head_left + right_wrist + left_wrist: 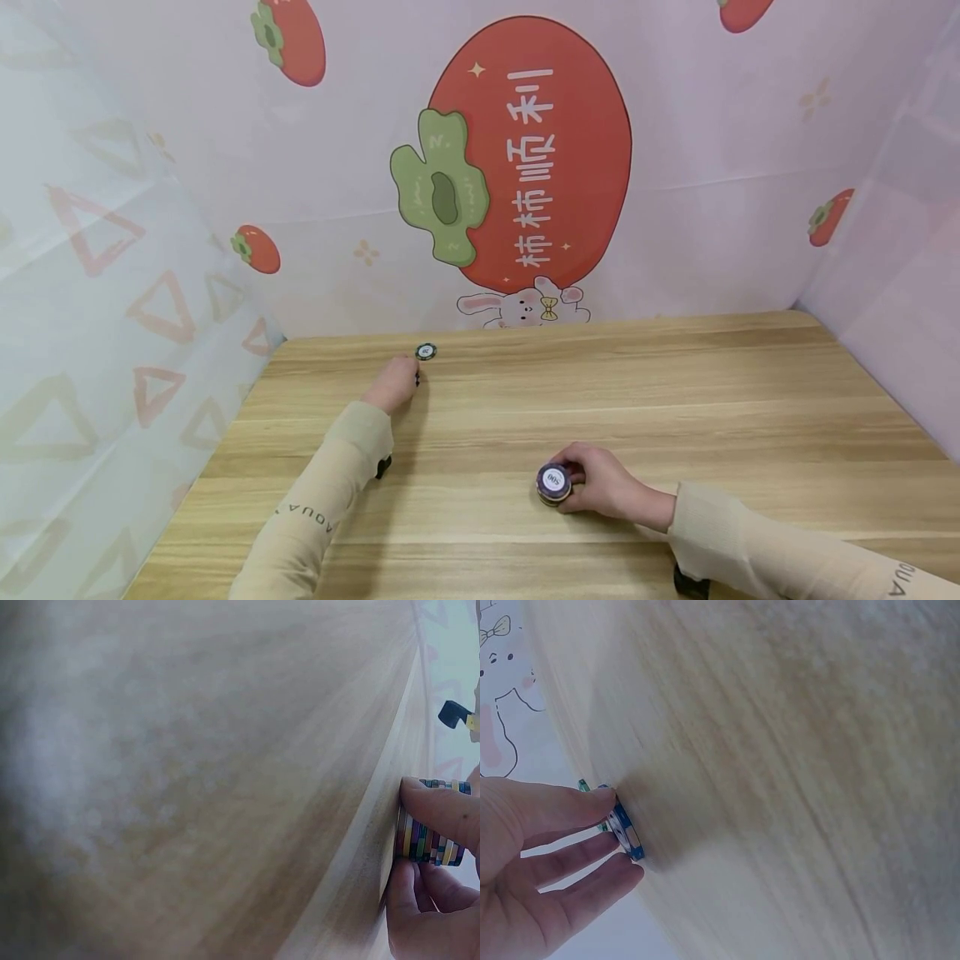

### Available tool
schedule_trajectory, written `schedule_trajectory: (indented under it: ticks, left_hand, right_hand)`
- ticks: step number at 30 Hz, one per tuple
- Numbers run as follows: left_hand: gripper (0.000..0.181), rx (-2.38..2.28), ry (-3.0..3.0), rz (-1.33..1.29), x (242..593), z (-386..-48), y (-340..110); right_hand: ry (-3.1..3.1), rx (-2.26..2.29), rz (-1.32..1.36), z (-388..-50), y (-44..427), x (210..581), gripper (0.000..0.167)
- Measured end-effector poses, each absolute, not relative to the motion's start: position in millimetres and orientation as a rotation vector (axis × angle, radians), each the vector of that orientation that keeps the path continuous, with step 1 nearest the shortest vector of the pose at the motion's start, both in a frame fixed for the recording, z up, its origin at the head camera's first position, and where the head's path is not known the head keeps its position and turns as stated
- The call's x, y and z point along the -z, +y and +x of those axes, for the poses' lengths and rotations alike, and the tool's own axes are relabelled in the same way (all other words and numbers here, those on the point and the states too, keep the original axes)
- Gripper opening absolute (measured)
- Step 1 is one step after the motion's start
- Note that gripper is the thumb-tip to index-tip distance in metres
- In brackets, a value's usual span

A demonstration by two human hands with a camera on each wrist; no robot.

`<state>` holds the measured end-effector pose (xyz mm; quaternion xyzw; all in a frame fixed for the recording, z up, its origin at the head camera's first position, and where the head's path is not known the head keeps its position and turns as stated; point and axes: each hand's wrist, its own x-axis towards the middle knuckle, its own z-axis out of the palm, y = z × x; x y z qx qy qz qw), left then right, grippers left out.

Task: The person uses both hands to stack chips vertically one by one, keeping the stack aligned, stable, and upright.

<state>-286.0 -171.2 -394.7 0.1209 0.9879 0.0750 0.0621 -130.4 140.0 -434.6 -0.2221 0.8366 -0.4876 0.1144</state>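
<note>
At the far left of the table, my left hand [393, 383] pinches a blue-and-white poker chip [630, 836] between thumb and fingers, low over the wood. Just beyond that hand lies a green-edged poker chip [426, 351] marked 20, and its green edge also peeks out behind the fingers in the left wrist view. Nearer to me, my right hand [600, 483] grips a stack of poker chips [553, 482] with thumb and fingers around its side. A purple chip marked 500 tops this stack. Edges of several colours show in the stack [429, 836] in the right wrist view.
The wooden table [675, 400] meets a printed cloth backdrop [690, 250] along its far edge. Cloth walls, the left one [112, 333] patterned with triangles, rise at both sides.
</note>
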Motion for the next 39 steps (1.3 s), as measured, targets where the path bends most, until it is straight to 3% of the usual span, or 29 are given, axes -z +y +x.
schedule_trajectory:
  ticks: [39]
  left_hand:
    - [0.017,-0.363,3.111,0.520,392.0,-276.2,-172.9]
  right_hand:
    - [2.447,1.434,-0.662,-130.5,140.1,435.0,0.046]
